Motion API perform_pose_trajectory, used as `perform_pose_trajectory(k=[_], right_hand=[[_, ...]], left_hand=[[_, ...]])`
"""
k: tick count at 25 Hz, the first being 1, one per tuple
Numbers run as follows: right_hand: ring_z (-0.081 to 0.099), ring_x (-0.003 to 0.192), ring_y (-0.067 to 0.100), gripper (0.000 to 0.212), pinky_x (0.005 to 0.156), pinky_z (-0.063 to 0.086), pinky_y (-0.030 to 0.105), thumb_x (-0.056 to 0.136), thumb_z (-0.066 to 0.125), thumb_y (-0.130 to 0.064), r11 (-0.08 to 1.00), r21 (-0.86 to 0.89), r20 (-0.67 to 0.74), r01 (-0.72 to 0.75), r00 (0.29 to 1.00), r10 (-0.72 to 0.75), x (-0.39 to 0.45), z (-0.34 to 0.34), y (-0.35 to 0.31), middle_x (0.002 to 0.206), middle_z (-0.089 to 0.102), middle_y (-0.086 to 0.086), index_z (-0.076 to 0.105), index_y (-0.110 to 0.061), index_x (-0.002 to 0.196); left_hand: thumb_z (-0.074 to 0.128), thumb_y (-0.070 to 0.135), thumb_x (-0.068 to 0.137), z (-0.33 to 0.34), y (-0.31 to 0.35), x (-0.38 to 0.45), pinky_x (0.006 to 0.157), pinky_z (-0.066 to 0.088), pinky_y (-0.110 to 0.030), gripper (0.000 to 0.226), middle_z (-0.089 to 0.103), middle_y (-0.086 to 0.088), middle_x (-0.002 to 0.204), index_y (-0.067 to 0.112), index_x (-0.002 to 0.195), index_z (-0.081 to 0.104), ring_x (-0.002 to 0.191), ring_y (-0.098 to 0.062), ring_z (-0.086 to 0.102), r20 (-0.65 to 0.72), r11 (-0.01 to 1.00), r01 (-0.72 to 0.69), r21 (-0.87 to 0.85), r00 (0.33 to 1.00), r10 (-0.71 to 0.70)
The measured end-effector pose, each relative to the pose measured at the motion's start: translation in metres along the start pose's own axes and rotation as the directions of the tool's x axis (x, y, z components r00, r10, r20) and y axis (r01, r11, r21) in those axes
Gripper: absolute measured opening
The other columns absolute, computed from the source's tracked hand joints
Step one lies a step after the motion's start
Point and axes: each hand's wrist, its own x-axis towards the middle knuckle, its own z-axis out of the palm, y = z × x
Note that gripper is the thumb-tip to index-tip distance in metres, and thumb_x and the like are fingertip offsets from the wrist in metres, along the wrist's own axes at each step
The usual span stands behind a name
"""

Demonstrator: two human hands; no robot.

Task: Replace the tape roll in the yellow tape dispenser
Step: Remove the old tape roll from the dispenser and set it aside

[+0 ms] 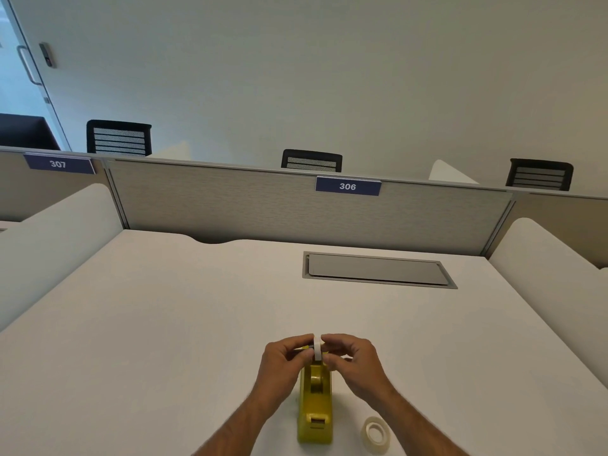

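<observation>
Yellow tape dispenser (315, 406) on worktop (164, 324), spare tape roll (377, 435) beside. Left hand (286, 357) and right hand (348, 357) both pinching white roll (317, 348) above cradle. Step: likely seating. Next: align, lower squarely.

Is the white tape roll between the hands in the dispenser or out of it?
Out. Both hands hold the white roll above the yellow dispenser.
</observation>
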Motion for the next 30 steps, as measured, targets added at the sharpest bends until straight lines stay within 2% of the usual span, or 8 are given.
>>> perform_pose_trajectory(k=[2,4,8,11,16,20,26,30], right_hand=[[0.072,0.086,0.019,0.032,0.077,0.063,0.041,0.080,0.078,-0.006,0.999,0.054,-0.035,-0.003,0.999,0.005,0.001,-0.002,-0.002,0.089,0.076,-0.001,0.074,-0.026,0.105],[0.071,0.085,0.019,0.035,0.075,0.064,0.037,0.078,0.080,-0.008,0.996,0.089,-0.028,-0.004,1.000,0.006,0.001,-0.004,-0.003,0.088,0.075,-0.001,0.073,-0.030,0.104],[0.069,0.093,0.013,0.041,0.074,0.061,0.027,0.076,0.084,-0.022,0.993,0.116,0.041,-0.017,0.999,0.012,-0.002,-0.003,-0.005,0.104,0.072,-0.009,0.069,-0.035,0.111],[0.069,0.093,0.011,0.040,0.069,0.060,0.022,0.080,0.080,-0.021,0.989,0.150,0.049,-0.008,0.999,0.001,-0.004,0.002,-0.011,0.104,0.073,-0.011,0.068,-0.035,0.115],[0.070,0.096,0.016,0.028,0.081,0.062,0.036,0.080,0.080,-0.019,0.986,0.168,0.024,0.019,0.999,-0.024,-0.001,0.002,-0.013,0.100,0.076,-0.010,0.075,-0.033,0.103],[0.071,0.092,0.013,0.025,0.084,0.061,0.034,0.076,0.083,-0.019,0.990,0.138,0.011,0.041,0.999,-0.043,0.000,0.000,-0.015,0.094,0.077,-0.010,0.077,-0.030,0.098],[0.073,0.089,0.016,0.029,0.080,0.063,0.038,0.073,0.086,-0.018,0.990,0.122,-0.017,0.068,0.998,-0.067,0.002,-0.002,-0.016,0.092,0.079,-0.007,0.078,-0.027,0.099],[0.074,0.087,0.018,0.028,0.078,0.063,0.042,0.074,0.085,-0.016,0.992,0.104,-0.025,0.078,0.997,-0.076,0.002,-0.004,-0.014,0.091,0.079,-0.005,0.079,-0.026,0.099]], left_hand=[[0.068,0.012,0.091,0.001,0.000,0.000,0.097,0.057,-0.041,0.028,0.076,0.006,0.113,0.024,0.115,0.074,0.103,-0.013,0.072,0.040,0.997,0.027,-0.076,0.999,-0.024],[0.067,0.013,0.092,0.001,0.002,0.000,0.097,0.057,-0.044,0.027,0.075,0.004,0.114,0.023,0.116,0.073,0.105,-0.017,0.072,0.086,0.990,0.038,-0.134,0.996,-0.027],[0.077,0.017,0.083,0.001,0.010,-0.004,0.098,0.056,-0.043,0.033,0.075,0.004,0.117,0.025,0.115,0.074,0.110,-0.021,0.069,0.188,0.984,0.019,-0.179,0.982,0.016],[0.081,0.015,0.079,0.000,0.013,-0.005,0.096,0.057,-0.045,0.036,0.075,0.001,0.114,0.025,0.113,0.074,0.107,-0.023,0.071,0.198,0.982,-0.002,-0.188,0.979,0.040],[0.084,0.026,0.075,0.000,0.016,-0.005,0.094,0.058,-0.039,0.035,0.077,0.007,0.110,0.029,0.109,0.076,0.104,-0.018,0.072,0.128,0.989,-0.025,-0.148,0.991,0.044],[0.086,0.035,0.072,0.000,0.016,-0.004,0.093,0.060,-0.041,0.039,0.076,0.009,0.110,0.031,0.110,0.076,0.101,-0.016,0.073,0.081,0.996,-0.029,-0.080,0.996,0.035],[0.085,0.030,0.074,0.006,0.016,-0.003,0.088,0.061,-0.045,0.038,0.077,0.006,0.110,0.029,0.111,0.075,0.100,-0.021,0.073,0.051,0.995,-0.017,-0.099,0.998,0.022],[0.074,0.022,0.086,0.006,0.013,-0.002,0.087,0.062,-0.045,0.025,0.077,0.002,0.110,0.024,0.112,0.075,0.100,-0.022,0.074,0.063,0.994,-0.043,-0.098,0.997,0.049]])
